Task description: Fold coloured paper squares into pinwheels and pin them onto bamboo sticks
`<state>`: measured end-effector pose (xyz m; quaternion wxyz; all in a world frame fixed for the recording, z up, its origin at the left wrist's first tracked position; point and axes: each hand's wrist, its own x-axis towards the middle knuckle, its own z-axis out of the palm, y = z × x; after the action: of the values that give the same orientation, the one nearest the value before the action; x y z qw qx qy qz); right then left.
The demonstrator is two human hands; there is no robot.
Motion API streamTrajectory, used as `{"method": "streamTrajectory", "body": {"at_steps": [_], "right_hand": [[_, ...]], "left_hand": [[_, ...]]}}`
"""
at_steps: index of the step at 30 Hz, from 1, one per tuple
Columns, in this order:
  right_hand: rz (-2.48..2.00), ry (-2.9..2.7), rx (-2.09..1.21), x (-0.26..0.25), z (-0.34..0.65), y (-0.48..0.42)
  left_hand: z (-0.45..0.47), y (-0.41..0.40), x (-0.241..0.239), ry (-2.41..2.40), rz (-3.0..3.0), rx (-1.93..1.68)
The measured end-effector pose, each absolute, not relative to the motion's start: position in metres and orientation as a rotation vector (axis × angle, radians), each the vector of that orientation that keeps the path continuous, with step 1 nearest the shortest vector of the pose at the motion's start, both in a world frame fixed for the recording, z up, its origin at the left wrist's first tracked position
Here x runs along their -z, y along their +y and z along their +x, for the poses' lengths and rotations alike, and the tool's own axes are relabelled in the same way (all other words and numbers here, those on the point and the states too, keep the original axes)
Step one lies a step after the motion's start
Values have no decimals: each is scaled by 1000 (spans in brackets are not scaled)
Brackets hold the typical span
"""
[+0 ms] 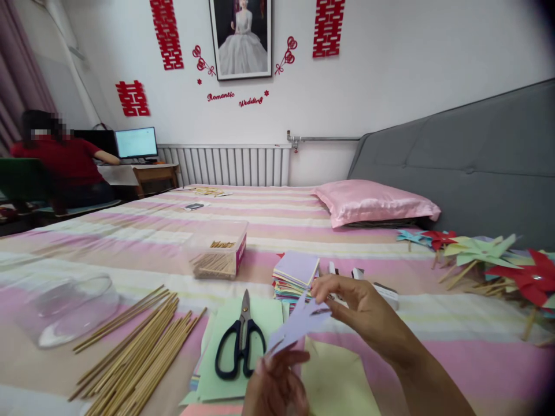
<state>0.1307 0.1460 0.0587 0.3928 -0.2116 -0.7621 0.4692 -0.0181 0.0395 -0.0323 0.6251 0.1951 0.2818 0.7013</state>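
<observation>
My left hand [277, 384] pinches the near end of a cut lavender paper sheet [297, 326] at the bottom middle. My right hand [359, 309] grips the far end of the same sheet with its fingers closed on it, above the bed. Black-handled scissors [241, 344] lie shut on a pale green sheet [243, 346] just left of my hands. A stack of coloured paper squares [295, 276] sits behind the sheet.
Bamboo sticks [139, 352] lie at the left, beside a clear plastic lid [73, 312]. A clear box [219, 257] holds more sticks. Finished paper pinwheels [489, 263] lie at the right. Pink pillow [373, 202] behind. A person in red [65, 162] sits at a desk, far left.
</observation>
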Motion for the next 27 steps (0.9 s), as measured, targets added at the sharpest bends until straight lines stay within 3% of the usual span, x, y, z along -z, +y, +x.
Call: {"method": "streamTrajectory", "body": {"at_steps": [4,9,14,27], "right_hand": [[-410,-2200,-1157,-60,131,144],[-487,-2389,-1099,-61,133,143],[-577,-2422,-1142,-60,136,145],[-565,-2343,-1339,-50,132,149]], "left_hand": [[-39,36,28,414,412,-1605],[-37,39,28,544,265,-1622],[-25,43,24,790,165,-1644],[-21,38,25,829,158,-1634]]}}
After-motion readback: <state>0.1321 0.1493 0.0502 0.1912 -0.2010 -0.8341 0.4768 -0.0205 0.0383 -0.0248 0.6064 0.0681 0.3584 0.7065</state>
